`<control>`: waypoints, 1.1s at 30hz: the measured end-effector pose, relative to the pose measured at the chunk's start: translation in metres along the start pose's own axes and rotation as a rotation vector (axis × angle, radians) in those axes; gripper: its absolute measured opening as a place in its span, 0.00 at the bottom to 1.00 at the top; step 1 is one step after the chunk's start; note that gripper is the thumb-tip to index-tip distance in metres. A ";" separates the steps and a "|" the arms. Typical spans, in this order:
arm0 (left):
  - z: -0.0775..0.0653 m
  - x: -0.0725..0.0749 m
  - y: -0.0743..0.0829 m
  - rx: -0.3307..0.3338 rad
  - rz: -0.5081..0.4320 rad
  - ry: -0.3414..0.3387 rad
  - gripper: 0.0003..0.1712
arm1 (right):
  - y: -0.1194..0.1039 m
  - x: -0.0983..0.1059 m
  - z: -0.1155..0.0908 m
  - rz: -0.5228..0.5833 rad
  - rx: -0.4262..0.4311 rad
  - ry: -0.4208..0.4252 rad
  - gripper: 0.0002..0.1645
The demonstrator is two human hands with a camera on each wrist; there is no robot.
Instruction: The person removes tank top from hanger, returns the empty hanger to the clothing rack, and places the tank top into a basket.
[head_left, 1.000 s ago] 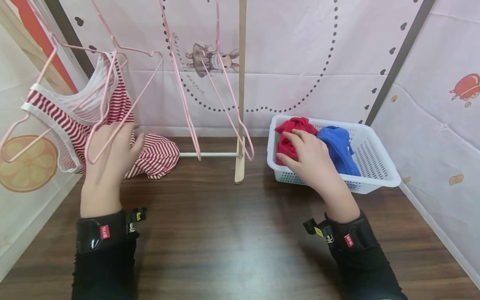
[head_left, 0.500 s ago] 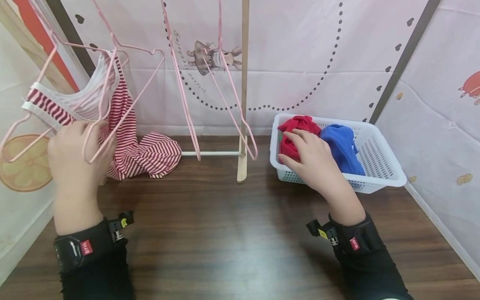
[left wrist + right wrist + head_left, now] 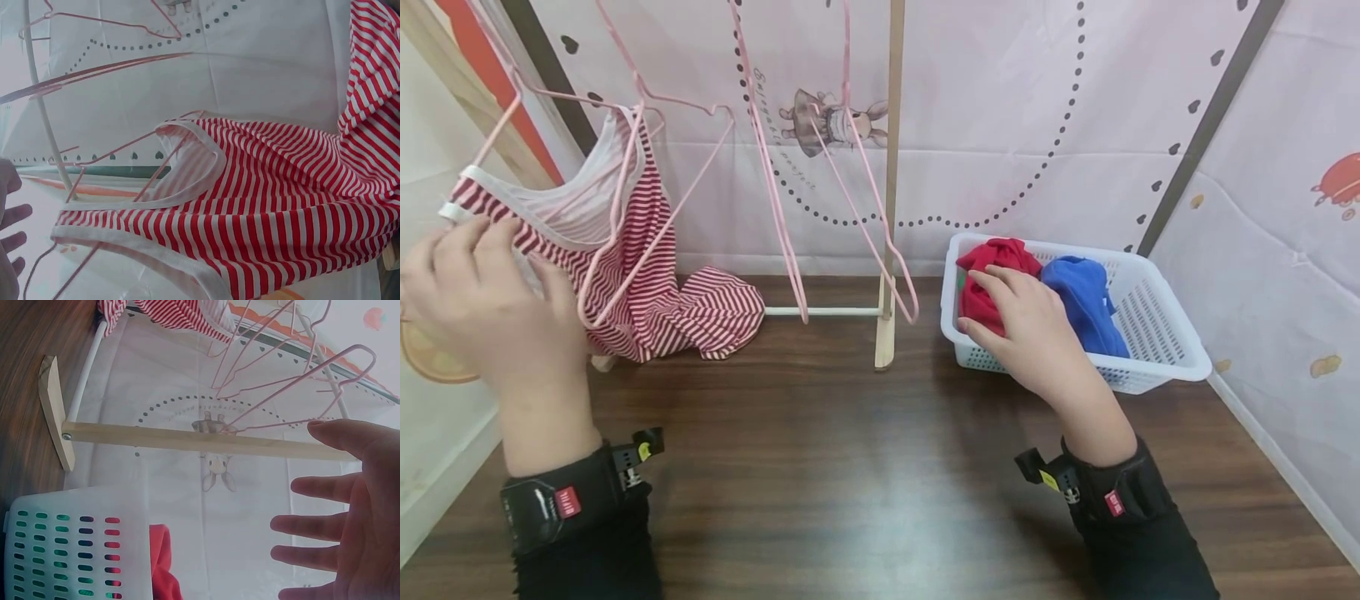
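A red-and-white striped tank top with white trim hangs by its straps on a pink hanger at the left. Its lower part lies bunched near the table. My left hand is at the strap on the far left, overlapping it in the head view. In the left wrist view its fingers are spread beside the strap, pinching nothing. My right hand hovers at the front rim of a white plastic basket, over red cloth. The right wrist view shows its fingers extended, with nothing held.
More pink hangers hang from the rack, whose wooden post stands mid-table on a wooden foot. A white bar runs low along it. Blue cloth lies in the basket. Printed fabric walls surround the table.
My left hand has moved left from the front of the tank top to its outer strap. My right hand has stayed near the basket. The tank top remains on its hanger.
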State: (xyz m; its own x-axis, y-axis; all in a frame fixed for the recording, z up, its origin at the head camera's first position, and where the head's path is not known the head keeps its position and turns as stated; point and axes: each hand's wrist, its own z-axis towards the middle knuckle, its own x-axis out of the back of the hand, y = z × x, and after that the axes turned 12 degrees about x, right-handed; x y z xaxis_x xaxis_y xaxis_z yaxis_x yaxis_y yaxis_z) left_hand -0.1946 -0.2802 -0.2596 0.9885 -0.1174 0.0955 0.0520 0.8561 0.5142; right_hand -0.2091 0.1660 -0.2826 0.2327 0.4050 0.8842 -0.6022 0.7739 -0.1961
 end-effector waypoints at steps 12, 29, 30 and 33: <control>0.009 0.020 -0.019 0.344 0.220 -0.142 0.30 | -0.005 -0.003 0.000 -0.016 0.016 -0.024 0.42; 0.019 0.034 -0.007 0.524 0.333 -0.477 0.35 | -0.004 -0.006 0.002 -0.009 0.005 -0.052 0.43; 0.020 0.035 -0.008 0.520 0.334 -0.489 0.35 | -0.004 -0.006 0.002 -0.007 0.006 -0.052 0.43; 0.021 0.033 -0.013 0.512 0.336 -0.507 0.36 | -0.005 -0.006 0.002 -0.005 0.006 -0.055 0.42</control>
State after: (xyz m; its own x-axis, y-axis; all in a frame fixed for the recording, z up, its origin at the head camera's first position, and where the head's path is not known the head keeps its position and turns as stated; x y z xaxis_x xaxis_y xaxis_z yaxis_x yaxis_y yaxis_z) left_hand -0.1653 -0.3054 -0.2452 0.7477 -0.2143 0.6285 -0.4313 0.5629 0.7051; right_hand -0.2090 0.1592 -0.2864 0.1934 0.3741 0.9070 -0.6061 0.7725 -0.1894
